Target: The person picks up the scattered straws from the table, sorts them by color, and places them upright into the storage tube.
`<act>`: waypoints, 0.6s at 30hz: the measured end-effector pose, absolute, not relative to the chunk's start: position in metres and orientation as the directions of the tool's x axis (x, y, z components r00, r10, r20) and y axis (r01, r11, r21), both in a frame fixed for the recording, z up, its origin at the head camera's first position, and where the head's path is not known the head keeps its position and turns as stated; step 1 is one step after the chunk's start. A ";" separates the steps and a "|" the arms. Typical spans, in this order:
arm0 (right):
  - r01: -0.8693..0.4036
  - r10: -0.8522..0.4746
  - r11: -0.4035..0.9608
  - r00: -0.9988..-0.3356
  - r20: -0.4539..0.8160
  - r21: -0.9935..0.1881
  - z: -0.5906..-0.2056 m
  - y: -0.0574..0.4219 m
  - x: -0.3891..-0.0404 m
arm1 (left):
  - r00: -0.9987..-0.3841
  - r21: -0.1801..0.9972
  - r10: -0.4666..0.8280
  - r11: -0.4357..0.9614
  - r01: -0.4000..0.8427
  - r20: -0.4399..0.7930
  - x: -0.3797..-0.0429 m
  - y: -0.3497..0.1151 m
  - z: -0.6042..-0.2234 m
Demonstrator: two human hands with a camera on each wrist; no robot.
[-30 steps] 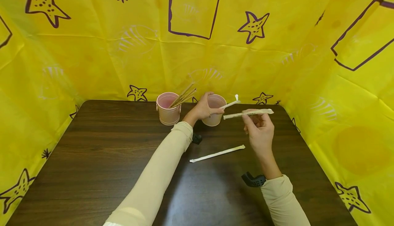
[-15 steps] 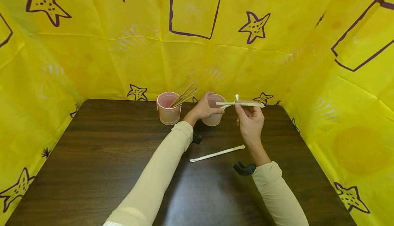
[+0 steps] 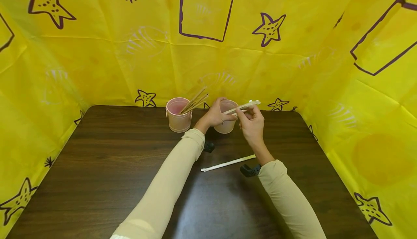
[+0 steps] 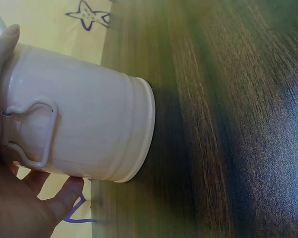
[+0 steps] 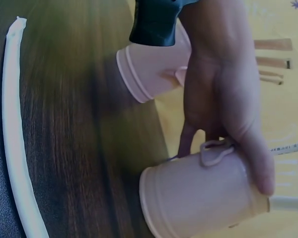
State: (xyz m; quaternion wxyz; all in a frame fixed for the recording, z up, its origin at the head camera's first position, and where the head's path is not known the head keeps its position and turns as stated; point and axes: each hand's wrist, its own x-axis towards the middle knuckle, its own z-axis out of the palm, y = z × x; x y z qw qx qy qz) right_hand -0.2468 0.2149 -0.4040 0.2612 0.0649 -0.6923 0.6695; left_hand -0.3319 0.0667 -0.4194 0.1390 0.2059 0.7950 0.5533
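Note:
In the head view, my left hand [image 3: 213,115] grips the right-hand pink bucket [image 3: 224,127] by its rim and side. The left wrist view shows the thumb near the rim, fingers around the side and a small wire handle on the bucket [image 4: 89,119]. My right hand [image 3: 253,126] pinches a paper-wrapped straw [image 3: 245,106] with dark print, tilted over that bucket's mouth. Another white wrapped straw [image 5: 285,203] sticks out of the bucket, mostly hidden in the head view. A third wrapped straw [image 3: 224,165] lies on the table below the hands.
To the left, a second pink bucket [image 3: 179,124] holds several slim tan sticks [image 3: 194,103] with dark print. Both buckets stand near the far edge of the dark wood table [image 3: 114,159]. A yellow cloth [image 3: 146,62] with starfish drawings hangs behind and at the sides.
My right hand has moved left and brought its wrapped straw from the right of the bucket to over its mouth, tilting it. My left hand and the bucket have stayed put.

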 end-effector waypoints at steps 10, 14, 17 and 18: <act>-0.370 0.211 0.089 -0.900 0.380 -0.925 -0.391 0.202 -0.236 | -0.875 0.923 0.483 0.328 0.201 0.019 -0.332 0.066 -0.421; -0.364 0.208 0.081 -0.904 0.372 -0.928 -0.391 0.202 -0.236 | -0.874 0.926 0.486 0.321 0.201 0.021 -0.332 0.066 -0.420; -0.349 0.214 0.077 -0.909 0.357 -0.934 -0.394 0.204 -0.239 | -0.875 0.922 0.483 0.327 0.207 0.025 -0.333 0.066 -0.420; -0.346 0.215 0.074 -0.910 0.354 -0.935 -0.396 0.205 -0.241 | -0.875 0.921 0.483 0.329 0.210 0.027 -0.333 0.066 -0.420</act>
